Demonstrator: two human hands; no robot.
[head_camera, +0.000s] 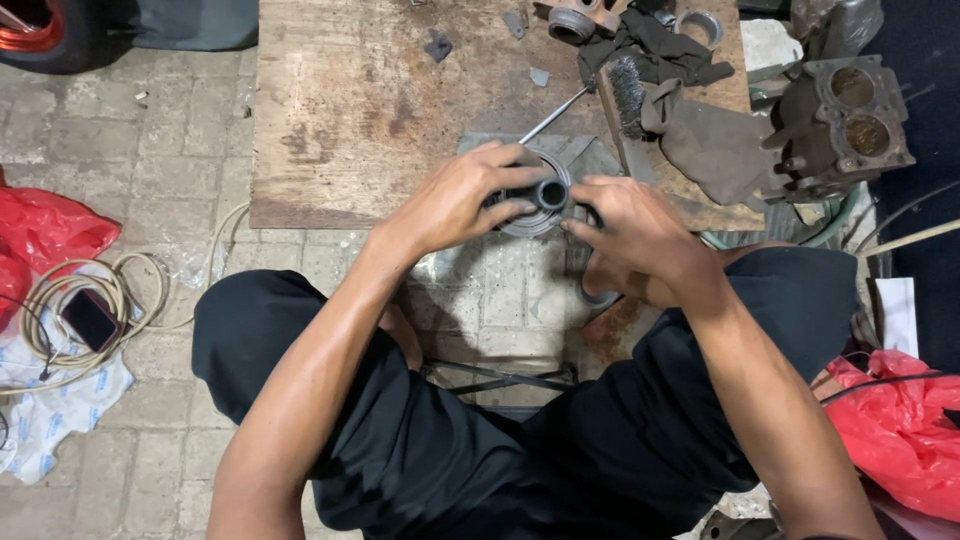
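My left hand (462, 198) is curled over a round metal part (540, 195) at the near edge of the tabletop (350, 110), covering most of its rim. My right hand (630, 240) pinches its right side; what lies under those fingers I cannot tell. A wire brush (627, 92) lies beyond.

A stained wooden board (350, 110) on brick paving (150, 150) bears a wire brush (627, 92); dark rags (665, 50); metal rings (700, 25).

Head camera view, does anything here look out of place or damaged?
The wooden board is badly stained, and a phone lies on the paving among tangled cable. Both hands grip a round metal part normally.
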